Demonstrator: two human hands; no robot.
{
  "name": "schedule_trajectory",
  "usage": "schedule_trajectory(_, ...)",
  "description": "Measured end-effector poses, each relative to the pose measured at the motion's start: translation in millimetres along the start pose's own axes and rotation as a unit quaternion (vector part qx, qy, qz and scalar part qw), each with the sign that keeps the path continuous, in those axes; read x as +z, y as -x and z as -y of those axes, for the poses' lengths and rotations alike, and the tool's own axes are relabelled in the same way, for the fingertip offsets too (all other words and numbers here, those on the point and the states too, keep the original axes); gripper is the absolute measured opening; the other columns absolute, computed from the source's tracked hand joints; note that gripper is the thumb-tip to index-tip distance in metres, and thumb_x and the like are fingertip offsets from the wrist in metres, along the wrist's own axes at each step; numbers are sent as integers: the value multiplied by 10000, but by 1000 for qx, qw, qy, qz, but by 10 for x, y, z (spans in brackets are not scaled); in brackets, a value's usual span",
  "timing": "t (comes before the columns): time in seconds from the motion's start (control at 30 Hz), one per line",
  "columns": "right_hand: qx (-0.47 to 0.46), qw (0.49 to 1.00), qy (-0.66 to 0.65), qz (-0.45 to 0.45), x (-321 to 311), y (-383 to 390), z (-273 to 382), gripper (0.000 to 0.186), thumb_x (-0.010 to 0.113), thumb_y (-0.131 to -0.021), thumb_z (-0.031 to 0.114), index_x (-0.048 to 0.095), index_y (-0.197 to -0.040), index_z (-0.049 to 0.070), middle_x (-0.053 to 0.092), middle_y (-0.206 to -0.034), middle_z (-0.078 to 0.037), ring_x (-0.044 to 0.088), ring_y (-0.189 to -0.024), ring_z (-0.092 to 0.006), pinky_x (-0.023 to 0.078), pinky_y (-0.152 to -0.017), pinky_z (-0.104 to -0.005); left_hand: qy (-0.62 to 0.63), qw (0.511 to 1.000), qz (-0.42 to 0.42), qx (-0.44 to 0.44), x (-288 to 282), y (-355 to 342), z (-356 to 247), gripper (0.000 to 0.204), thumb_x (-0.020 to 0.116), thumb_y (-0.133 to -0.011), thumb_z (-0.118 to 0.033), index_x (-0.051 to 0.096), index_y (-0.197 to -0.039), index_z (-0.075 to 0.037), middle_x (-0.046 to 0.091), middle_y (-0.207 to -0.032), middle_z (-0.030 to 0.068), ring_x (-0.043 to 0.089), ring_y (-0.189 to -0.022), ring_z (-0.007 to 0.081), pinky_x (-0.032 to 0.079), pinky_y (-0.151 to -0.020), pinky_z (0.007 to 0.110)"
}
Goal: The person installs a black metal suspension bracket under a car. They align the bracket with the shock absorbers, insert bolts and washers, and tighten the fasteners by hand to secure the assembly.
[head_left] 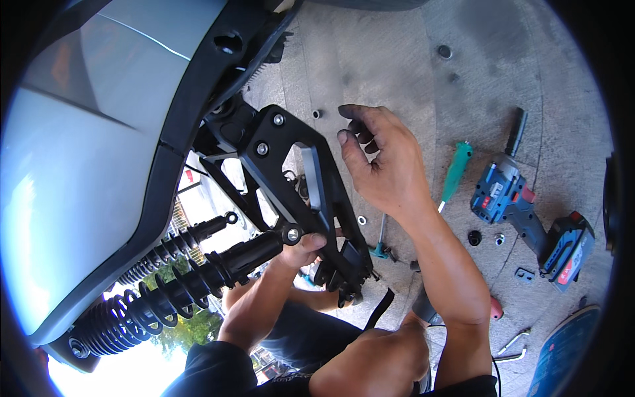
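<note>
A black metal swingarm (281, 188) with bolts at its upper end runs down through the middle of the view. My left hand (304, 250) grips its edge, thumb on the near side beside the lower eye of a black coil-spring shock absorber (228, 261); its other fingers are mostly hidden behind the metal. To the right of the swingarm my right hand (387, 159) is raised and holds nothing. Its thumb and index finger are apart, the other fingers curled, the tips darkened with grime. A second shock absorber (180, 239) hangs behind the first.
A white body panel (92, 178) fills the left. On the concrete floor at right lie a cordless impact wrench (503, 192), a green-handled screwdriver (456, 171), a T-handle key (380, 250), a washer (362, 220), a black socket (475, 237) and L-shaped keys (510, 357).
</note>
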State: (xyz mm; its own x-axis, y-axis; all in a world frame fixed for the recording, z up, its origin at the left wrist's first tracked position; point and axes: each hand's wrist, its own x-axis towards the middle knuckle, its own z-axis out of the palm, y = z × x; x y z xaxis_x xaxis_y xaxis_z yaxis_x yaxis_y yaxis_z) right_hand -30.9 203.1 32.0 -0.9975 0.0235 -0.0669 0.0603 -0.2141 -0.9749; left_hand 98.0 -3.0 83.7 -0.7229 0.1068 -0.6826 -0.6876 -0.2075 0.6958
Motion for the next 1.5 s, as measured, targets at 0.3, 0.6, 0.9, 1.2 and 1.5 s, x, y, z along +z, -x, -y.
schedule_trajectory(0.3, -49, 979, 147, -130, -1134, -726, 60, 248, 628, -868, 93, 641, -1078, -37, 687, -900, -168, 657, -805, -187, 513, -739, -312, 8, 998, -47, 36, 2, 30, 55, 490, 709, -749, -183, 562, -1199, -56, 597, -1084, 70, 576, -1098, 248, 528, -860, 605)
schedule_trajectory(0.6, -96, 778, 501, -366, -3059, -2164, -458, 416, 576, -860, 215, 590, -1237, 41, 627, -1129, -243, 605, -1068, -379, 482, -929, -429, -30, 998, -63, -5, 101, 41, -5, 701, 769, -683, -269, 453, -1279, -79, 526, -1079, 43, 573, -1016, 217, 519, -909, 482)
schedule_trajectory(0.9, 155, 743, 566, -321, -3756, -2553, -504, 449, 563, -865, 439, 593, -1276, 261, 578, -1232, -217, 589, -1123, -368, 475, -946, -422, -80, 994, -67, 33, 265, -30, -55, 709, 802, -664, -380, 498, -1217, -57, 533, -1009, 30, 565, -945, 181, 541, -818, 374)
schedule_trajectory(1.2, 202, 756, 550, -292, -3736, -2578, -459, 399, 582, -859, 379, 611, -1230, 233, 493, -1311, -226, 573, -1144, -367, 466, -959, -427, -54, 996, -74, 23, 127, 38, 5, 642, 771, -700, -310, 526, -1220, -24, 565, -1111, 108, 579, -1055, 284, 540, -861, 536)
schedule_trajectory(1.5, 154, 762, 591, -215, -3712, -2522, -351, 379, 579, -880, 366, 605, -1230, 224, 561, -1264, -216, 567, -1156, -367, 454, -980, -414, -57, 994, -89, 16, 234, 39, -56, 642, 752, -700, -300, 520, -1231, -24, 565, -1130, 112, 589, -1043, 283, 536, -867, 538)
